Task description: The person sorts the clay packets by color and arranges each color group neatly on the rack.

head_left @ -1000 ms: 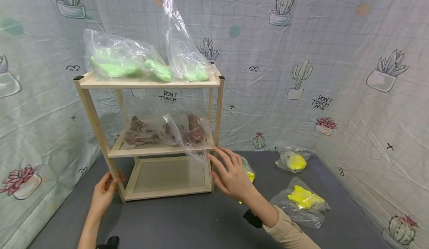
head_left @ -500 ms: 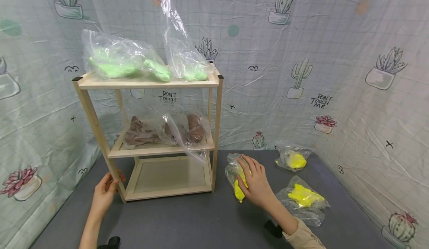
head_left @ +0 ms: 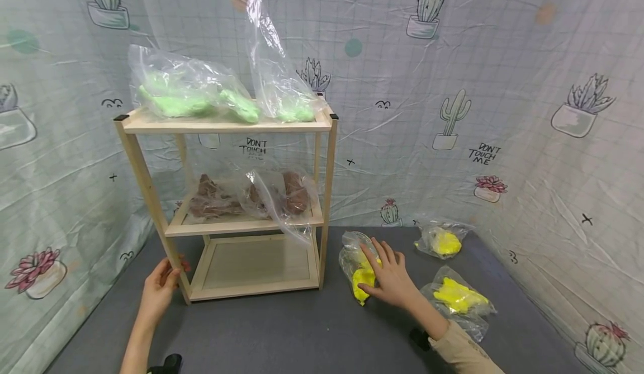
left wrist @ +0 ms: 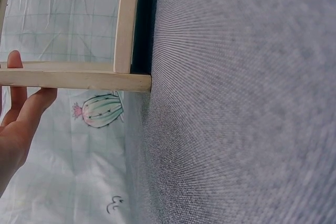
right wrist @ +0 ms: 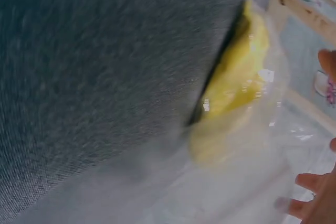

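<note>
Pale wood forms the three-tier rack (head_left: 226,229), which stands upright on the dark grey table (head_left: 261,335), left of centre. The left hand (head_left: 160,287) grips the rack's front left post (head_left: 146,189) near its lower end, thumb and fingers on different sides of the wood. The right hand (head_left: 392,278), below a beige sleeve (head_left: 460,349), is extended with fingers spread and grips nothing; it is positioned over the near yellow-filled bag (head_left: 363,282), and contact cannot be determined. This clear bag lies on the table just beside the rack's right side. Two further yellow-filled bags, one rear (head_left: 446,242) and one front (head_left: 458,296), lie farther right. The top tier carries light-green items (head_left: 295,108) in clear bags; the middle tier carries brown items (head_left: 213,198) in clear bags, one bag edge overhanging the front rail. A cactus-print sheet (head_left: 382,72) encloses the table.
</note>
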`<state>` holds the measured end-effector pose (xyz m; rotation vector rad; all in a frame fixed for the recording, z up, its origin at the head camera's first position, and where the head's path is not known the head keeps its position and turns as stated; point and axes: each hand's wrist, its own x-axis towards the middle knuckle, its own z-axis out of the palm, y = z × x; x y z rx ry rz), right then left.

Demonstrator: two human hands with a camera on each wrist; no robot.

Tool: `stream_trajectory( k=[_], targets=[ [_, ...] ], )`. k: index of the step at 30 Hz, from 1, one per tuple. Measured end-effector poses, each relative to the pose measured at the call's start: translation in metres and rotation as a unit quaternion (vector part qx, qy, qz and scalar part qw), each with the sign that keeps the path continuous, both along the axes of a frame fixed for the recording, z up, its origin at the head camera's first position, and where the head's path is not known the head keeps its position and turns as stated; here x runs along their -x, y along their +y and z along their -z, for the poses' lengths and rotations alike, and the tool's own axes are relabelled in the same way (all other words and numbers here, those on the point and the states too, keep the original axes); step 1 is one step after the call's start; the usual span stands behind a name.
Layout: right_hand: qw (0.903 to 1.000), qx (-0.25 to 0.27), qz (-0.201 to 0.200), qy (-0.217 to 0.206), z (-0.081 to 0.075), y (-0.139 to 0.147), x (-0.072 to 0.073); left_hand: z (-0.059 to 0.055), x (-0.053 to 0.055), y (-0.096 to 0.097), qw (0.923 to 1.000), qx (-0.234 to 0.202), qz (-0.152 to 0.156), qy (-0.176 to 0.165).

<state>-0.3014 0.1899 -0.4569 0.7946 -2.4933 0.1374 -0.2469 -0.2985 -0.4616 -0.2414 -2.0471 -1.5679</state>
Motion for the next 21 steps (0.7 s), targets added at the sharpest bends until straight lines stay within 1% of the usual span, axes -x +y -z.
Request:
stream_trajectory(
  k=[2,4,5,7,10,11,13,17,18,21],
  targets=[
    [0.9997,-0.016,0.007,-0.016,0.002,0.0,0.003,-0.001,0.0,0.0,1.0,0.001,-0.001,-0.001],
    [0.9989,-0.032,0.01,-0.033,0.005,0.0,0.006,-0.001,-0.001,0.0,1.0,-0.004,0.004,-0.001],
    [0.9984,-0.037,0.01,-0.042,0.006,0.0,0.008,-0.002,-0.001,0.001,0.9999,0.01,-0.006,-0.009],
    [0.997,-0.049,0.007,-0.061,0.009,0.001,0.011,-0.002,-0.002,0.0,0.9999,0.01,-0.002,-0.009],
    [0.9944,-0.054,0.005,-0.091,0.013,0.0,0.016,-0.001,-0.002,0.001,1.0,0.006,-0.001,-0.006],
    [0.9934,-0.054,0.005,-0.101,0.014,-0.001,0.017,0.001,-0.001,0.0,0.9999,-0.007,0.008,0.001],
    [0.9915,-0.053,0.003,-0.118,0.015,-0.003,0.018,0.001,-0.001,0.0,0.9999,-0.008,0.007,0.004],
    [0.9889,-0.066,-0.002,-0.133,0.017,-0.008,0.02,0.001,-0.001,0.0,1.0,-0.002,0.006,0.002],
    [0.9887,-0.067,-0.007,-0.134,0.016,-0.009,0.021,-0.001,-0.002,0.0,0.9999,0.009,-0.002,-0.005],
    [0.987,-0.078,-0.016,-0.14,0.016,-0.011,0.023,-0.002,-0.002,0.0,1.0,0.005,0.004,-0.002]
  ],
)
